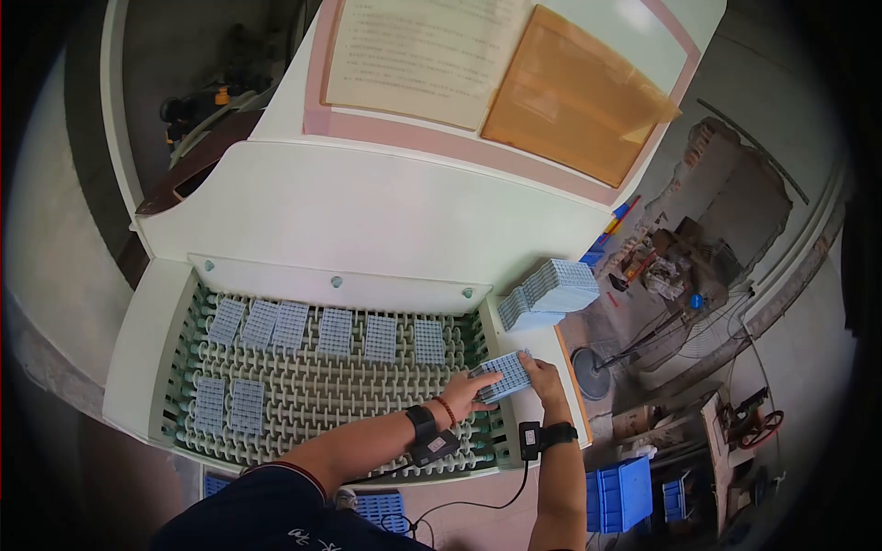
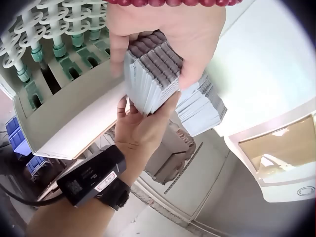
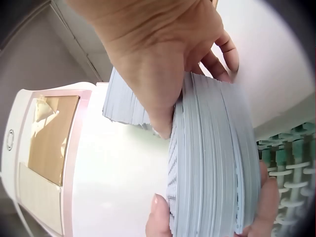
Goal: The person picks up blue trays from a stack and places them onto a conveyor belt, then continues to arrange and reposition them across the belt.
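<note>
Both hands grip a stack of light-blue gridded tiles [image 1: 501, 375] over the right end of the machine. My left hand [image 1: 462, 395] holds one end, thumb on the gridded face and fingers round the other side. At the opposite end, my right hand [image 1: 548, 378] clasps the stack between thumb and fingers. Many thin tile edges [image 3: 207, 153] show side by side in the right wrist view. Beyond the hands, a larger pile of the same tiles [image 1: 562, 286] leans on the white side ledge [image 1: 542, 344].
Several single tiles [image 1: 334, 332] lie on the roller bed [image 1: 367, 390], in a back row and at the front left. A white panel [image 1: 367, 211] rises behind it. Blue crates [image 1: 620, 496] stand on the floor to the right. A cable [image 1: 478, 503] hangs between the wrists.
</note>
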The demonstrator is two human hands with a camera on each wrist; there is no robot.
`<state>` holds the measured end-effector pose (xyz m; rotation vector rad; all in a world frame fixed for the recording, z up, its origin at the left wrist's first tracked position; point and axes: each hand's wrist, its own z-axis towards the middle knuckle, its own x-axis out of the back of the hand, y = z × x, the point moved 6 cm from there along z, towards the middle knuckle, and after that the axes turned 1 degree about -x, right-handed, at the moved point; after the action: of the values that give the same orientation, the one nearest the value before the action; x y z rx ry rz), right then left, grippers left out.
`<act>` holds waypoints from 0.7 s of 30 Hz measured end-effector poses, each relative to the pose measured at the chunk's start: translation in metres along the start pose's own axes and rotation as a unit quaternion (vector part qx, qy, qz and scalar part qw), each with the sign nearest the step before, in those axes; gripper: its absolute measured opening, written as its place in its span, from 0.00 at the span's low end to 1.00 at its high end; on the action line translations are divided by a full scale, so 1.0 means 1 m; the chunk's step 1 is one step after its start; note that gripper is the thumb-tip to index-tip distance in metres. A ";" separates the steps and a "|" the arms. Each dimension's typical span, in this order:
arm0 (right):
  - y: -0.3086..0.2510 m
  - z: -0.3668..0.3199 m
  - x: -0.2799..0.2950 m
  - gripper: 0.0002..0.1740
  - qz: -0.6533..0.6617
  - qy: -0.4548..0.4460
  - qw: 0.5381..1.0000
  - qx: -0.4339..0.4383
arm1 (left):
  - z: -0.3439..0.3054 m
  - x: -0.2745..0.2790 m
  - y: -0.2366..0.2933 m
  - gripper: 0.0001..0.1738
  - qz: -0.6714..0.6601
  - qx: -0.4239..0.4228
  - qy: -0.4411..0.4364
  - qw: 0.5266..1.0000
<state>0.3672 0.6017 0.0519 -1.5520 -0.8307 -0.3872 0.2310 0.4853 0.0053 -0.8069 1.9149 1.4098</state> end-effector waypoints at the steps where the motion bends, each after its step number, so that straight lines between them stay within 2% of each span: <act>1: -0.002 -0.001 -0.003 0.43 0.004 -0.005 1.000 -0.003 | -0.003 0.004 0.003 0.19 0.001 -0.001 0.014 1.000; 2: -0.004 -0.005 -0.006 0.43 0.007 -0.008 1.000 0.002 | -0.007 0.009 0.007 0.19 0.004 -0.005 0.018 1.000; 6: -0.014 -0.038 -0.027 0.38 0.014 -0.124 0.992 0.013 | -0.050 0.035 0.015 0.21 0.034 0.018 0.046 0.998; 8: -0.041 -0.072 -0.029 0.32 0.037 -0.128 0.986 0.095 | -0.089 0.056 0.026 0.22 0.053 0.024 0.059 0.997; 9: -0.049 -0.085 -0.028 0.28 0.035 -0.125 0.984 0.122 | -0.115 0.068 0.037 0.22 0.046 0.006 0.085 0.995; 10: -0.059 -0.101 -0.028 0.27 0.061 -0.124 0.976 0.170 | -0.143 0.074 0.049 0.22 0.027 -0.007 0.075 0.997; 11: -0.060 -0.113 -0.030 0.27 0.101 -0.143 0.971 0.163 | -0.173 0.081 0.059 0.22 0.009 -0.021 0.065 0.998; 14: -0.056 -0.143 -0.047 0.25 0.209 -0.190 0.945 0.165 | -0.275 0.121 0.099 0.22 0.003 -0.086 0.124 0.989; 16: -0.050 -0.154 -0.067 0.25 0.236 -0.208 0.936 0.157 | -0.350 0.148 0.128 0.23 0.007 -0.132 0.197 0.971; 19: -0.065 -0.178 -0.116 0.18 0.215 -0.262 0.934 0.111 | -0.448 0.171 0.177 0.31 0.088 -0.177 0.279 0.940; 21: -0.089 -0.192 -0.157 0.19 0.186 -0.319 0.919 0.139 | -0.502 0.208 0.197 0.31 0.124 -0.170 0.329 0.920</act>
<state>0.2406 0.3706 0.0422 -1.5305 -0.9993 0.5298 -0.1128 0.0266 0.0780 -1.3822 2.3604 1.8192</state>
